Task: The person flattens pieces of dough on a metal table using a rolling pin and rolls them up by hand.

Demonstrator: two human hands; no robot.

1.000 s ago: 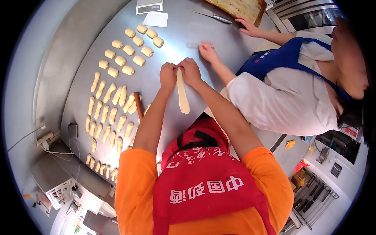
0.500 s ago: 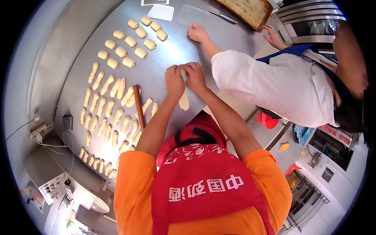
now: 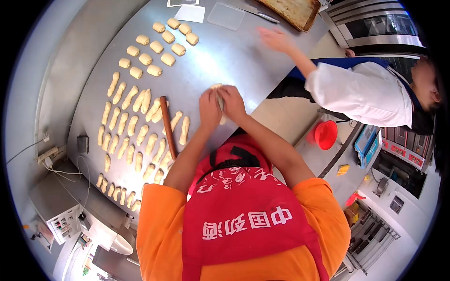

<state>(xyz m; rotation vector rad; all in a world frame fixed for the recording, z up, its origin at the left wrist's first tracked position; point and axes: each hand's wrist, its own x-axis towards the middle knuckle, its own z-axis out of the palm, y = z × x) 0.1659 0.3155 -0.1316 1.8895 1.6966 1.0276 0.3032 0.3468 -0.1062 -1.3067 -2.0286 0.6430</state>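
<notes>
A strip of dough (image 3: pixel 222 120) lies on the metal table, its far end curled into a small roll. My left hand (image 3: pixel 210 107) and my right hand (image 3: pixel 233 104) are side by side with fingers bent over that rolled end, pressing it from both sides. Part of the dough is hidden beneath the fingers. Left of my left forearm, a wooden rolling pin (image 3: pixel 168 128) rests among twisted dough pieces (image 3: pixel 185 130). Farther off on the table sit several short rolled dough pieces (image 3: pixel 168 59) in rows.
A co-worker in a white top (image 3: pixel 361 93) stands to the right, one blurred hand (image 3: pixel 277 40) over the table. At the far edge are a baking tray (image 3: pixel 300 23), a knife (image 3: pixel 268 18) and a clear plastic sheet (image 3: pixel 226 16). A red bowl (image 3: pixel 326 135) is on the right-hand counter.
My hands have come slightly nearer my body, and the dough's far end is more rolled, with less of the strip showing. The co-worker has shifted right, away from the table.
</notes>
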